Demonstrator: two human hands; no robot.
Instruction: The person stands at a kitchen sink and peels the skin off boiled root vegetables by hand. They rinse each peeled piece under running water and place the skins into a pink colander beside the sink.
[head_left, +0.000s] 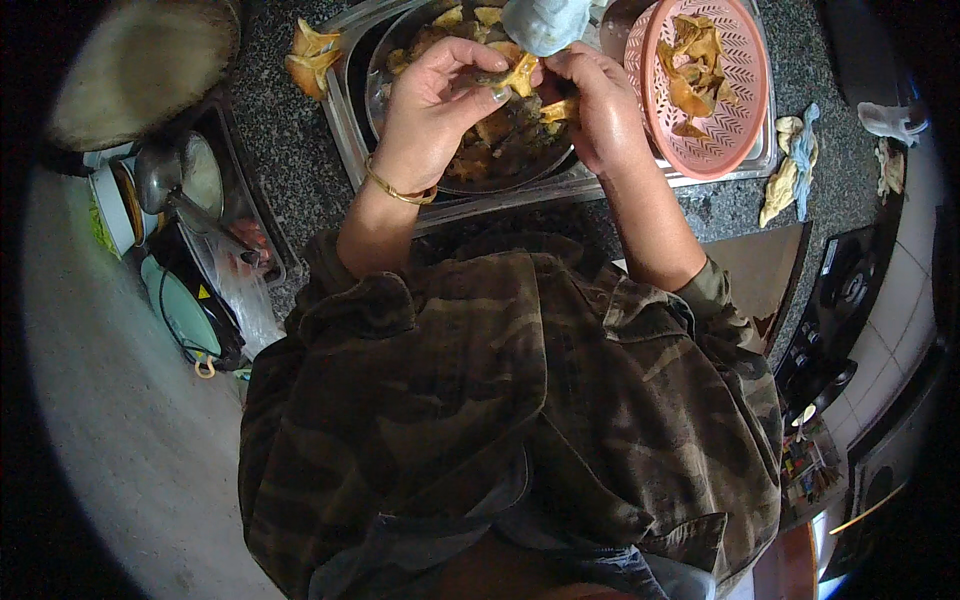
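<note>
My left hand (431, 112), with a gold bangle at the wrist, pinches a yellow-orange mushroom piece (519, 76) between thumb and fingers. Close beside it, my right hand (609, 112) has its fingers curled around another mushroom piece (556, 112). Both hands are over a wide round basin (375, 82) set in a steel sink (346, 142). Dark and yellowish mushrooms (487, 139) fill the basin, partly hidden by my hands. To the right, a pink plastic colander (739, 142) holds several torn mushroom pieces (694, 67).
A pale cloth-wrapped object (546, 22) hangs above the basin. Mushrooms (311, 60) lie on the speckled counter left of the sink. Crumpled cloths (791, 161) and a black gas hob (840, 285) are at right. A ladle (161, 184) and a plastic bag (244, 289) are at left.
</note>
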